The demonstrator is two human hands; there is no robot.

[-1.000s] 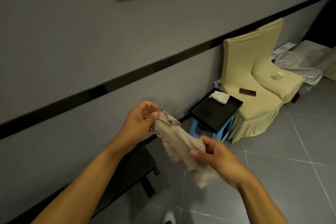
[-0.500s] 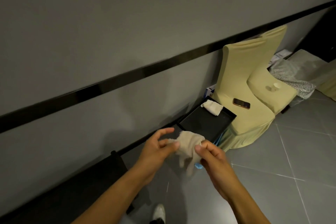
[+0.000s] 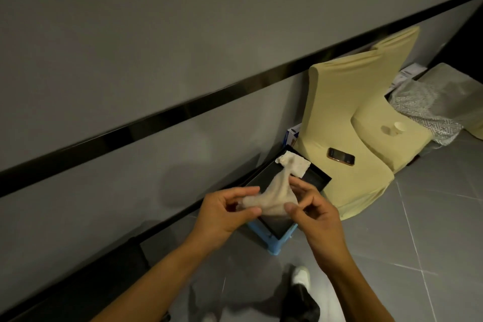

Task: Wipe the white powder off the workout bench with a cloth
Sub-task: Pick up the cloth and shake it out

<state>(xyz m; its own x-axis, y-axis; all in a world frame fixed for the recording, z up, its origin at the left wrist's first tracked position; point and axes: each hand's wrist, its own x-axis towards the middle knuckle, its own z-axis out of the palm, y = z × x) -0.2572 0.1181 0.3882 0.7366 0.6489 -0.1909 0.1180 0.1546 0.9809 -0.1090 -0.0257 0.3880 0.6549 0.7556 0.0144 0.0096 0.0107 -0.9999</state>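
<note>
From the head view we see the cloth (image 3: 270,200), a beige rag, held in mid-air at the centre of the frame, just above the near end of a black tray (image 3: 317,178). It is bunched, with its long axis running from 7 o'clock to 1 o'clock, and a thin twisted tail points up toward 1 o'clock. The left hand (image 3: 224,214) pinches the lower left end between thumb and curled fingers. The right hand (image 3: 316,217) pinches the right edge with thumb and forefinger, its other fingers loosely spread. The floor (image 3: 418,230) is grey tile, and the grey wall (image 3: 156,34) carries a black stripe running from 8 to 2 o'clock. The tray sits on a blue stool (image 3: 275,244) and holds a white rag (image 3: 298,165) at its far end, just behind the cloth's tail. At 2 o'clock stand two chairs in yellow covers: the nearer chair (image 3: 337,112) bears a phone (image 3: 341,156), the farther a paper cup (image 3: 400,127). At 8 o'clock a dark shape along the wall looks like the bench (image 3: 99,277) — too blurred to show powder. A white shoe (image 3: 300,274) is at 6 o'clock.
</note>
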